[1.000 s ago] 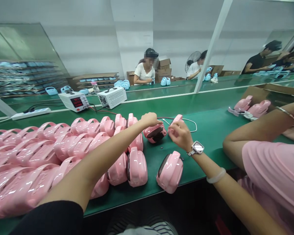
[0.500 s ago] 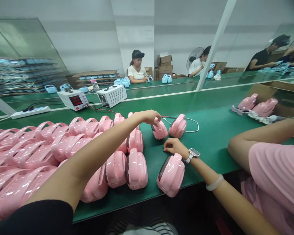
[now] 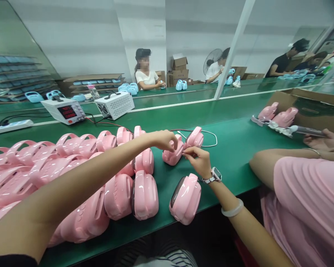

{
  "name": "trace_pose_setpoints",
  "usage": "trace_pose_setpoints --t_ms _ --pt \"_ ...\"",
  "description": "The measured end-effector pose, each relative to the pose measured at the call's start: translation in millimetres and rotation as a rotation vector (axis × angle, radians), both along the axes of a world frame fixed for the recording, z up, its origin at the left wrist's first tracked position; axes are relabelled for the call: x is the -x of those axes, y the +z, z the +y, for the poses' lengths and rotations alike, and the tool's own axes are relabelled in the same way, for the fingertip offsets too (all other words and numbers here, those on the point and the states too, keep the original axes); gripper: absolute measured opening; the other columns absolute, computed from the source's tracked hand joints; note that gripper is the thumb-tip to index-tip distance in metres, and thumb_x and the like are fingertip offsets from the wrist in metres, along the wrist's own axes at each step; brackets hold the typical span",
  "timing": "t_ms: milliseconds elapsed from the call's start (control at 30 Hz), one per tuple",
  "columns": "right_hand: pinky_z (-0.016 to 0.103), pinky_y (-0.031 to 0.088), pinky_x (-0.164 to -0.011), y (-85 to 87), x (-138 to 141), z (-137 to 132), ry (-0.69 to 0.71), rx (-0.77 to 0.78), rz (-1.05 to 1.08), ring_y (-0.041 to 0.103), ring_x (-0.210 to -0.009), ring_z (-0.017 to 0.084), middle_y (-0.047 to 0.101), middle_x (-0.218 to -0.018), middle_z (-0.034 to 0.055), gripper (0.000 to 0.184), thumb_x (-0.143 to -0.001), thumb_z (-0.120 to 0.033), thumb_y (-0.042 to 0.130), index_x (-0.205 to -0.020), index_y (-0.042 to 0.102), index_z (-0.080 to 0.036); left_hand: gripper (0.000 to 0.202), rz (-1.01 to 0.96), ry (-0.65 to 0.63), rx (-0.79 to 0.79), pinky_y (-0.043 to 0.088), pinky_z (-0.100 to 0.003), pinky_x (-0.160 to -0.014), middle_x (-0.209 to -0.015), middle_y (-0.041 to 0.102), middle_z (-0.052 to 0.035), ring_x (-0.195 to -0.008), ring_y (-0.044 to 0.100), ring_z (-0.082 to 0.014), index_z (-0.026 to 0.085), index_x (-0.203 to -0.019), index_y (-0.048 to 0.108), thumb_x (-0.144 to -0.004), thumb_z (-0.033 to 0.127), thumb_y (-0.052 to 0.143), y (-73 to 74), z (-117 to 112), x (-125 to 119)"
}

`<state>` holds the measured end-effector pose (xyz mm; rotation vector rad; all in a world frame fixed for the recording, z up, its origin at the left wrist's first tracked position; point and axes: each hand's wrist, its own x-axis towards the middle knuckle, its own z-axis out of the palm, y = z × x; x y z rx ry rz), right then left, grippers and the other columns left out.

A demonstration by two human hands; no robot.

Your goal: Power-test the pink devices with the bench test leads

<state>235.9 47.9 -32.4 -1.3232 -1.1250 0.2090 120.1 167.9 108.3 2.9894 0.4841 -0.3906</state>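
Observation:
My left hand [image 3: 164,139] reaches across the green belt and closes over the top of a pink plastic unit [image 3: 171,155]. My right hand [image 3: 198,159], with a watch at the wrist, pinches at that unit's right side; what the fingertips hold is too small to make out. A second pink unit [image 3: 195,138] stands just behind, with a white cable [image 3: 210,135] looping from it. Another pink unit [image 3: 185,198] with a dark face stands near the belt's front edge, below my right wrist.
Several pink units [image 3: 58,167] crowd the left of the belt [image 3: 233,148]. Two power supplies [image 3: 64,110] [image 3: 114,105] stand behind. A co-worker in a pink shirt [image 3: 308,207] sits at my right, beside a cardboard box [image 3: 308,107] and more pink units [image 3: 278,116]. Other people work at far benches.
My right hand has lifted off the belt and come up to the pink unit under my left hand. The view has shifted a little to the right.

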Motion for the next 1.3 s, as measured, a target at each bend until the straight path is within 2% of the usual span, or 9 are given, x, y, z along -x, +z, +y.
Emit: trace_pose_setpoints --t_ms 167,267,367,433,533,667,900,1133,1300 --pt "0.034 0.051 -0.068 7.5 7.2 2.4 -0.1 -0.174 -0.227 0.063 -0.076 0.021 0.069 -0.083 0.0069 0.016 -0.084 -0.03 0.06 -0.072 0.069 -0.024 0.025 -0.423 0.329 -0.041 0.044 -0.029 -0.075 -0.095 0.066 -0.0077 -0.089 0.059 -0.0229 0.018 -0.089 0.071 -0.08 0.029 0.05 -9.0 -14.6 1.5" --pt "0.032 0.053 -0.071 19.3 5.1 -0.3 -0.176 -0.269 -0.374 0.064 -0.078 0.02 0.068 -0.085 0.0064 0.015 -0.086 -0.027 0.059 -0.075 0.07 -0.025 0.032 -0.373 0.475 0.283 0.039 -0.027 -0.053 -0.055 0.051 -0.0031 -0.052 0.047 -0.0141 0.015 -0.071 0.069 -0.08 0.038 0.051 -5.6 -22.7 0.0" --pt "0.029 0.053 -0.068 30.9 1.3 -3.3 -0.278 -0.372 -0.609 0.065 -0.074 0.018 0.067 -0.083 0.0047 0.015 -0.088 -0.023 0.058 -0.079 0.07 -0.026 0.02 -0.347 0.543 0.689 0.031 -0.024 -0.044 -0.05 0.039 0.0021 -0.043 0.032 -0.008 0.014 -0.066 0.062 -0.074 0.032 0.061 -2.8 -26.2 -0.8" --pt "0.028 0.053 -0.068 36.0 0.9 -4.0 -0.267 -0.401 -0.661 0.065 -0.075 0.017 0.067 -0.084 0.0043 0.015 -0.088 -0.02 0.058 -0.079 0.069 -0.026 0.016 -0.357 0.511 0.7 0.033 -0.023 -0.044 -0.051 0.04 0.0025 -0.044 0.033 -0.008 0.014 -0.066 0.059 -0.074 0.028 0.061 -2.7 -26.0 -0.9" --pt "0.029 0.052 -0.064 39.3 4.1 -2.0 -0.165 -0.31 -0.388 0.062 -0.073 0.018 0.065 -0.089 0.0059 0.006 -0.082 -0.028 0.066 -0.079 0.067 -0.023 0.018 -0.469 0.39 0.512 0.038 -0.023 -0.053 -0.054 0.048 0.0004 -0.053 0.044 -0.0112 0.013 -0.066 0.059 -0.078 0.026 0.058 -2.5 -23.7 -1.0" --pt "0.03 0.048 -0.056 38.6 7.1 2.9 0.097 -0.019 0.205 0.056 -0.056 0.015 0.063 -0.071 0.0032 0.031 -0.07 -0.047 0.073 -0.081 0.066 -0.019 0.014 -0.523 0.164 0.317 0.04 -0.022 -0.064 -0.076 0.065 -0.002 -0.073 0.055 -0.0137 0.013 -0.077 0.065 -0.08 0.022 0.056 -1.1 -19.9 -2.0" --pt "0.029 0.045 -0.052 36.5 4.6 -3.3 0.273 0.112 0.347 0.055 -0.047 0.015 0.063 -0.057 0.0038 0.04 -0.064 -0.056 0.071 -0.07 0.072 -0.016 0.013 -0.362 0.036 0.22 0.04 -0.022 -0.064 -0.072 0.067 0.0 -0.069 0.057 -0.014 0.016 -0.072 0.068 -0.077 0.022 0.058 -10.3 -15.5 -8.4" --pt "0.022 0.031 -0.036 11.7 -0.4 3.6 0.082 0.199 0.61 0.038 -0.037 0.007 0.047 -0.044 -0.0038 0.038 -0.048 -0.048 0.079 -0.06 0.067 -0.014 0.039 -0.472 0.475 0.065 0.04 -0.048 -0.095 -0.113 0.061 -0.0176 -0.117 0.051 -0.0368 0.013 -0.1 0.065 -0.09 0.034 0.034 -21.7 -2.9 -9.4" --pt "0.02 0.028 -0.031 -0.4 9.3 17.7 0.041 0.231 0.803 0.029 -0.034 0.003 0.04 -0.046 -0.0075 0.041 -0.042 -0.046 0.079 -0.051 0.053 -0.016 0.04 -0.194 0.584 0.494 0.054 -0.04 -0.081 -0.109 0.065 -0.012 -0.095 0.065 -0.0288 0.019 -0.121 0.056 -0.082 0.027 0.052 -27.1 22.3 -5.4"
